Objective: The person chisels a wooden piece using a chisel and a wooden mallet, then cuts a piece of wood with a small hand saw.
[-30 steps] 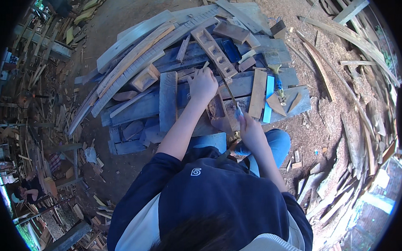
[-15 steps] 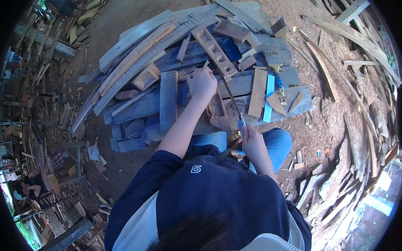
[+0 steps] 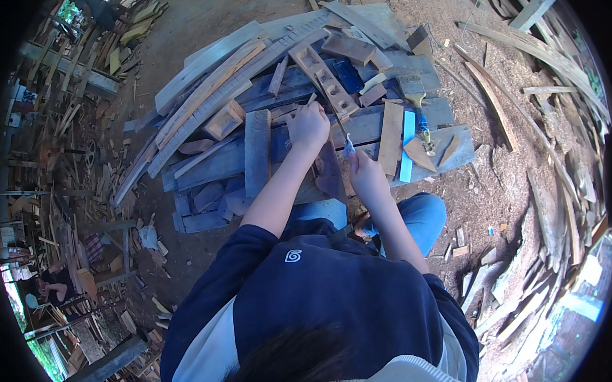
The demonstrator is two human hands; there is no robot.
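Observation:
My left hand [image 3: 308,125] is closed over the middle of the plank bench [image 3: 358,128], around a small wooden piece [image 3: 313,98] whose pale tip sticks out past the fingers. The rest of that piece is hidden. To its right, my right hand [image 3: 366,172] grips the handle of a long, thin file [image 3: 342,128]. The dark blade points away from me and passes beside the left hand's fingers. A wooden block with square hollows [image 3: 324,80] lies just beyond both hands. Left of my left forearm lies a thick board [image 3: 257,152].
Long curved boards [image 3: 208,93] cover the bench's far left. At right lie a flat wood strip [image 3: 391,137], a blue strip [image 3: 408,145] and a paintbrush [image 3: 423,123]. A dark blue phone-like object [image 3: 348,75] lies farther back. Scrap wood [image 3: 556,202] is piled at both sides.
My right hand has pushed the file forward, away from me and slightly left, so its handle is nearer the left hand. The left hand has stayed nearly in place.

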